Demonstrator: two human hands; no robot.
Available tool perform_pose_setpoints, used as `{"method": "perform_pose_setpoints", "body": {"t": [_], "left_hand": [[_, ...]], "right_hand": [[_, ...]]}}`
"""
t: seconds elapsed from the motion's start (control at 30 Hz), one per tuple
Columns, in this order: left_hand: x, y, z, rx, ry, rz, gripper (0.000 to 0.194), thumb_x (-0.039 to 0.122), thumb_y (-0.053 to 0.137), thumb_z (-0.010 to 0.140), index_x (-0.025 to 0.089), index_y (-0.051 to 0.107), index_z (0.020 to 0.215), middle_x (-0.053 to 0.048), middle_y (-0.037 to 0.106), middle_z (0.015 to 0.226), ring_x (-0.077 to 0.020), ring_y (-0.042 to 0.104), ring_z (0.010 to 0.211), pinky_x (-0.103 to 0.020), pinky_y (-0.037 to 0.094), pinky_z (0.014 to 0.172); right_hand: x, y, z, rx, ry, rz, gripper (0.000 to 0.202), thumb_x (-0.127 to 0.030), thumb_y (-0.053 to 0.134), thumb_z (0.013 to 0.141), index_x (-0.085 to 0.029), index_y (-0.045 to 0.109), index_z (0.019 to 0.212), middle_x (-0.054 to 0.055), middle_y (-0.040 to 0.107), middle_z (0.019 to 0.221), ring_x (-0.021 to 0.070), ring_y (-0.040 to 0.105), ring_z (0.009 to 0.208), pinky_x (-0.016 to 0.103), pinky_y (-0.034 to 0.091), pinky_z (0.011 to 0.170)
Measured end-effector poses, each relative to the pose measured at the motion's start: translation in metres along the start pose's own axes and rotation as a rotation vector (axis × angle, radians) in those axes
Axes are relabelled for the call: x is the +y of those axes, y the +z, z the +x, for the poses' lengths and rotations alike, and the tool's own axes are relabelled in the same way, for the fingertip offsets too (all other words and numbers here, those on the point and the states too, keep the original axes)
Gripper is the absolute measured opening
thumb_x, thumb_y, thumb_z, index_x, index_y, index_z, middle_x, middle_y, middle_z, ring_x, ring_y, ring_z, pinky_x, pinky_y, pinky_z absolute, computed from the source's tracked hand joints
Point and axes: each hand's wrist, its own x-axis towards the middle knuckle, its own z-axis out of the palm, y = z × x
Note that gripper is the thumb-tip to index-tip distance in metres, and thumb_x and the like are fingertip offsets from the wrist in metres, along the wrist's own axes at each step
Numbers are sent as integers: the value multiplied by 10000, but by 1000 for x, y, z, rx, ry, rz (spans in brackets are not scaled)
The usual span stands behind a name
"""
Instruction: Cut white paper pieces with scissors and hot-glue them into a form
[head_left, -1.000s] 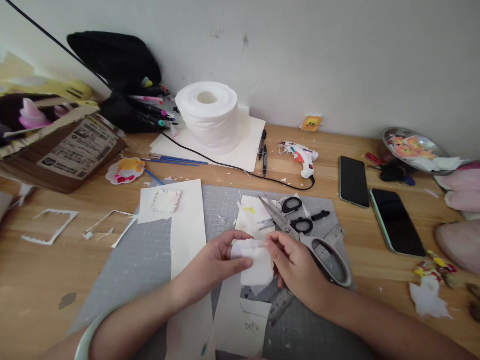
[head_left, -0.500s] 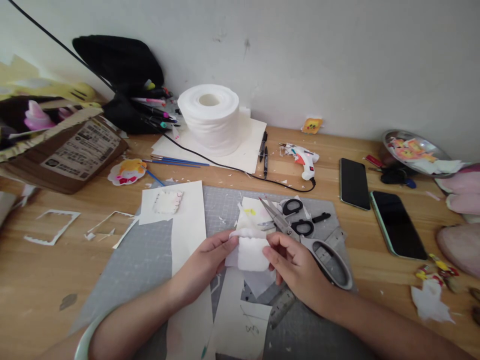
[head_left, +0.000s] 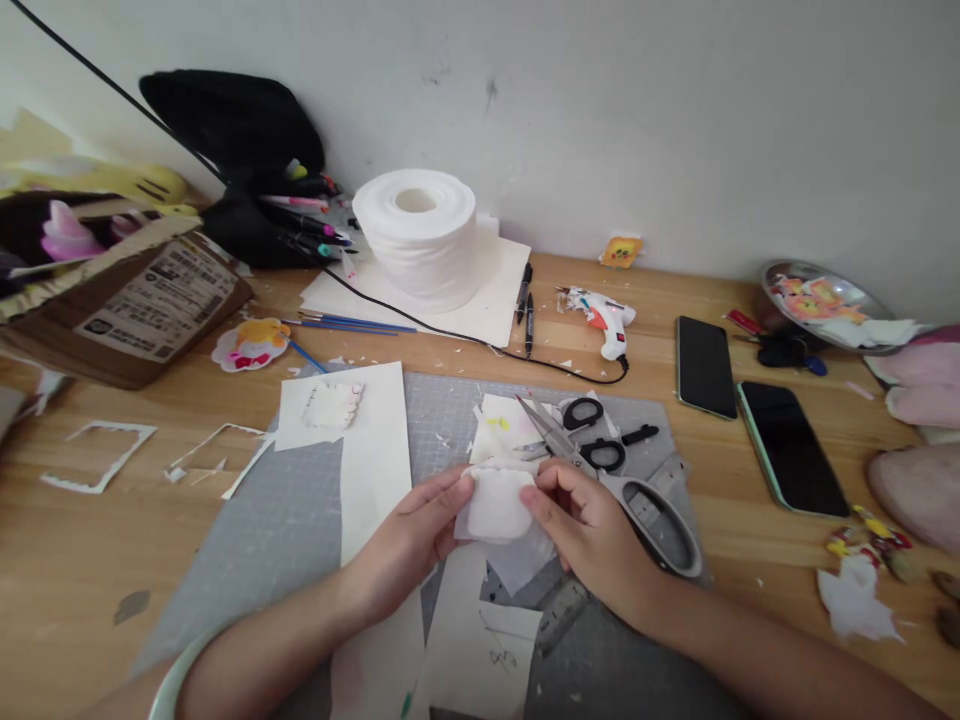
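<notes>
A small white paper cutout (head_left: 498,507) with a wavy edge is held above the cutting mat (head_left: 247,590). My left hand (head_left: 420,525) pinches its left side between thumb and fingers. On its right side, my right hand (head_left: 574,510) grips it the same way. A thin translucent sheet (head_left: 517,568) hangs behind and below the cutout. Just right of my right hand lie large grey-handled scissors (head_left: 660,525), beside a smaller black-handled pair (head_left: 602,454). White paper strips (head_left: 375,480) lie under and beside my left hand.
A tissue roll (head_left: 416,250) stands on paper at the back. The glue gun (head_left: 611,325) trails a black cord. Two phones (head_left: 793,450) and a metal bowl (head_left: 885,300) of cutouts are on the right. A cardboard box (head_left: 142,310) stands at left.
The cutout's top edge, folded over before, now lies flatter and in line with the rest. Both hands still hold it in nearly the same place.
</notes>
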Motion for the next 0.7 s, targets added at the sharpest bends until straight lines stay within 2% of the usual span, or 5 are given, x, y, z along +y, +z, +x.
{"method": "perform_pose_setpoints", "body": {"t": [0.17,0.27,0.37,0.53,0.7], "left_hand": [[-3,-4,1,-68,34,170,233,243,630,764,208,662,992,-19,708,891,-155,621,809,-229,441,754],[-2,-3,1,-59,40,167,204,247,618,770,206,668,963,-22,708,871,-164,625,805,-244,448,755],[0,-3,2,-12,40,165,190,254,631,753,211,672,933,-23,709,851,-173,632,794,-256,459,755],[1,-4,2,29,21,159,189,268,638,741,204,669,915,-37,706,860,-180,633,786,-257,471,727],[0,-4,3,8,-16,202,189,274,649,729,206,665,905,-46,698,885,-204,630,784,-288,481,715]], "right_hand": [[2,0,1,-15,25,14,225,-365,498,820,-180,474,693,-76,369,519,40,318,371,167,253,335],[4,-1,0,-26,70,80,197,-373,519,807,-177,515,817,-55,434,604,39,344,405,155,270,330],[5,-1,-1,-9,112,177,243,-358,545,788,-203,470,960,-38,470,705,52,385,455,146,290,325],[5,0,1,7,57,193,167,-272,563,770,-197,478,893,-27,489,746,73,449,579,177,391,481],[8,1,-1,-2,16,104,117,-237,552,763,-203,505,864,-39,469,691,89,420,579,203,370,517]]}}
